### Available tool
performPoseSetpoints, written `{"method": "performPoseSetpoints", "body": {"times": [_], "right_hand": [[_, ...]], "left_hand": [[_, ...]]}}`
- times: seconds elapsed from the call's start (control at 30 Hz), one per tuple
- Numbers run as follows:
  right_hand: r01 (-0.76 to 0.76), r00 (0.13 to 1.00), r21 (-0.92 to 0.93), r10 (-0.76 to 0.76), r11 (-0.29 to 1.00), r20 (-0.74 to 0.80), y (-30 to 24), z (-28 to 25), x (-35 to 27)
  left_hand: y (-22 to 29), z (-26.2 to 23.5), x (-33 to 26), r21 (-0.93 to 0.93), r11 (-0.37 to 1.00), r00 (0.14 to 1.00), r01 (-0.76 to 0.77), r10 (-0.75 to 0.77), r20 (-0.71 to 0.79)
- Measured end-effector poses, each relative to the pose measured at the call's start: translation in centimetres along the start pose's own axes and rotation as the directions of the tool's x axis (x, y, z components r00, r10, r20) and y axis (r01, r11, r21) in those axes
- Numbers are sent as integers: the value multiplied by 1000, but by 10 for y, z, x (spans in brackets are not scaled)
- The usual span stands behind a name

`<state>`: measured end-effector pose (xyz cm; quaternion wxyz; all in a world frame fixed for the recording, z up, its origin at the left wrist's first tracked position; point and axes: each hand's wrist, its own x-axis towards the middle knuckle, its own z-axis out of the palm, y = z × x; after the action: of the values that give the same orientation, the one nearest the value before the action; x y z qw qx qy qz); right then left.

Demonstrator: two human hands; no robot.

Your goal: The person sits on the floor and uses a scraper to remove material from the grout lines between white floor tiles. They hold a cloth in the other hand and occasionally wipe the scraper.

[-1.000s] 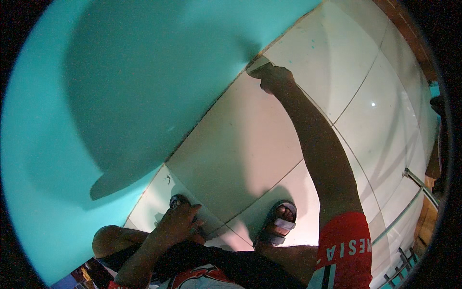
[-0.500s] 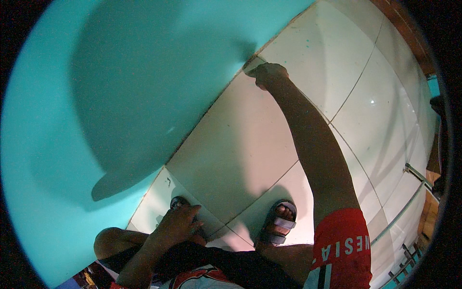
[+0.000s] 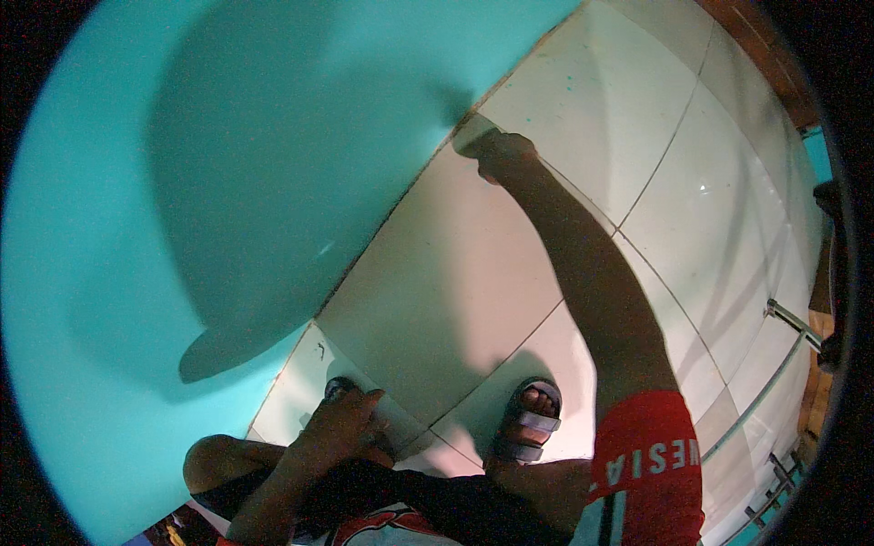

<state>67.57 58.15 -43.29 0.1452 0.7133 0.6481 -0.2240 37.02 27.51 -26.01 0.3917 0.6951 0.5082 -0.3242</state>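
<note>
Down low, the person crouched over a floor of pale glossy square tiles [image 3: 437, 300] that met a smooth turquoise painted wall [image 3: 182, 182]. The right hand [image 3: 503, 153] was stretched far out on a straight arm, right at the seam where wall and floor met. Its fingers were curled shut around a small flat pale tool [image 3: 473, 135], whose blade-like end lay against the base of the wall; what kind of tool it was could not be made out. The left hand [image 3: 341, 423] rested near the body on the left knee, fingers bent loosely and grasping nothing. Below it a foot in a grey strapped sandal [image 3: 528, 428] stood on the tiles, beside the red short sleeve [image 3: 646, 464] of the right arm. A broad shadow of the person lay across the wall, and a thin metal rail [image 3: 783, 355] ran along the right edge.
</note>
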Motion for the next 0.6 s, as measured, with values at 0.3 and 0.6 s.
{"method": "performPoseSetpoints", "body": {"times": [0.3,0.6], "right_hand": [[63,998,68,-62,996,-6,23,26,-35],[177,983,67,-172,982,-67,17,29,-35]], "left_hand": [[-4,4,0,-18,999,999,-50,50,-10],[-2,5,1,16,1000,1000,-7,7,-20]]}}
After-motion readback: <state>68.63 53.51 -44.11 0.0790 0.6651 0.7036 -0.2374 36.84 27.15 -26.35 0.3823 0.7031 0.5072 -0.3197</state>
